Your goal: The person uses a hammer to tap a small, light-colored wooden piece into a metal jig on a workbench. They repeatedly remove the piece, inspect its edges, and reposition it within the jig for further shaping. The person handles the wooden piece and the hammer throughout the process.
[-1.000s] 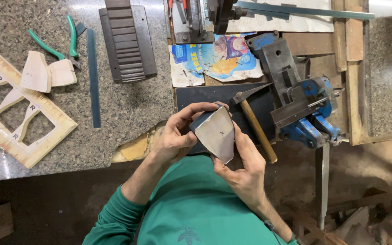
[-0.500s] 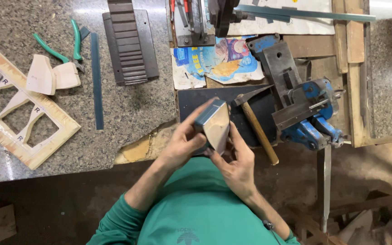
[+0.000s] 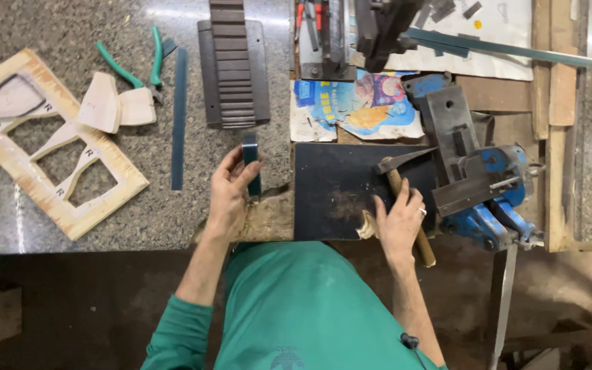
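Hands grip separately: left hand (image 3: 231,188) a half-hidden dark block (image 3: 251,161), right hand (image 3: 399,219) the hammer (image 3: 405,205).

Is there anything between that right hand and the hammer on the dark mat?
Nothing visible. The right hand already lies on the hammer, fingers over its wooden handle on the dark mat. The left hand holds a small dark block apart.

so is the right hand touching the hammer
Touching. The head view shows the right hand lying over the hammer, its fingers across the wooden handle with no gap.
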